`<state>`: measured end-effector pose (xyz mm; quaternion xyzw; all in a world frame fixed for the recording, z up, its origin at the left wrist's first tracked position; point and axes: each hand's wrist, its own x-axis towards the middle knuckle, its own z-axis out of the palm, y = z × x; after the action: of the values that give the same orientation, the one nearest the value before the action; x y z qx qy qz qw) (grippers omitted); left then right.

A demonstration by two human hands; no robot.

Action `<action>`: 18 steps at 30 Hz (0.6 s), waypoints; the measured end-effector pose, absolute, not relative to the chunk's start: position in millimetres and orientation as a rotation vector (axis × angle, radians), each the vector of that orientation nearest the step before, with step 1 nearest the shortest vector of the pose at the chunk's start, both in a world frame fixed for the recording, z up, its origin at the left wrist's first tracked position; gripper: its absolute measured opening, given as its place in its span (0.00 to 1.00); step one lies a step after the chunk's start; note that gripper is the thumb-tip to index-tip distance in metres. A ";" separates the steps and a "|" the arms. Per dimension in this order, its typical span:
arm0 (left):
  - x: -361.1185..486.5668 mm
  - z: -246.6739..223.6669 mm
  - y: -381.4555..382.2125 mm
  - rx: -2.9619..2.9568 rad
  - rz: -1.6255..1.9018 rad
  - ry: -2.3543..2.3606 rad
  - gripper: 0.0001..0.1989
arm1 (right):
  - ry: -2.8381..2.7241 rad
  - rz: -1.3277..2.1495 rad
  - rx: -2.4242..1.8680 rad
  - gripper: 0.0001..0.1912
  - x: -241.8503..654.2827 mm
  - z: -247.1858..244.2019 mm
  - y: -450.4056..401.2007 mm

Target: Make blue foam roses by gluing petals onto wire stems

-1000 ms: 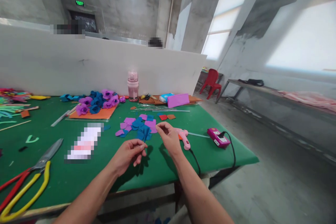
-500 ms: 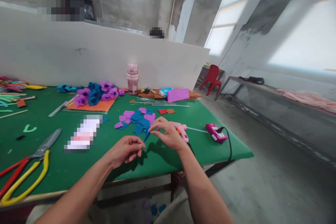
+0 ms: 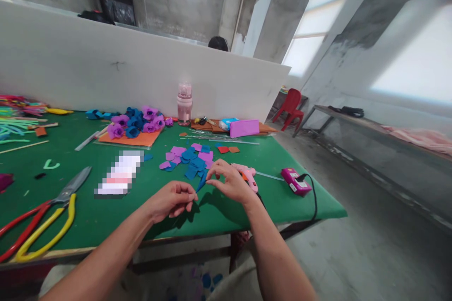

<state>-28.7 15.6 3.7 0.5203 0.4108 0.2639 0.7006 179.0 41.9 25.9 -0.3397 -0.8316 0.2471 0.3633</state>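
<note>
Between my hands, above the green table, is a small narrow blue paper petal (image 3: 201, 183), tilted with its lower tip to the left. My left hand (image 3: 175, 200) pinches that lower tip between thumb and forefinger, other fingers curled. At its upper part are the thumb and forefinger of my right hand (image 3: 229, 181), closed on the paper. Just beyond them lies a loose pile of blue and purple paper petals (image 3: 190, 157). Beside my right hand rests a pink glue gun (image 3: 250, 176), partly hidden, with a clear glue stick in its back.
Large red-and-yellow-handled scissors (image 3: 67, 197) lie at left. Finished paper flowers (image 3: 136, 122) rest on orange sheets. A pink bottle (image 3: 184, 106) stands by the white partition (image 3: 148, 66). A magenta power socket (image 3: 295, 182) with a black cable sits near the right edge.
The view has swung slightly left, so the table's things appear farther right. My hands keep nearly the same hold on the blue paper petal; its upper part looks a little wider.
</note>
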 end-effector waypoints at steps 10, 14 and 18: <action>-30.0 6.9 14.9 1.187 0.559 0.917 0.09 | -2.170 0.633 -0.862 0.02 180.1 26.5 40.3; -31.0 5.7 15.2 1.184 0.561 0.913 0.10 | -2.157 0.653 -0.859 0.03 180.2 25.9 40.5; -27.9 2.7 14.8 1.180 0.654 0.910 0.12 | -1.904 0.735 -0.913 0.10 178.9 22.0 47.7</action>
<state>-27.9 14.8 2.7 0.5271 0.4063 0.2919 0.6869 178.9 47.7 22.0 -0.3673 -0.7658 0.2957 0.4374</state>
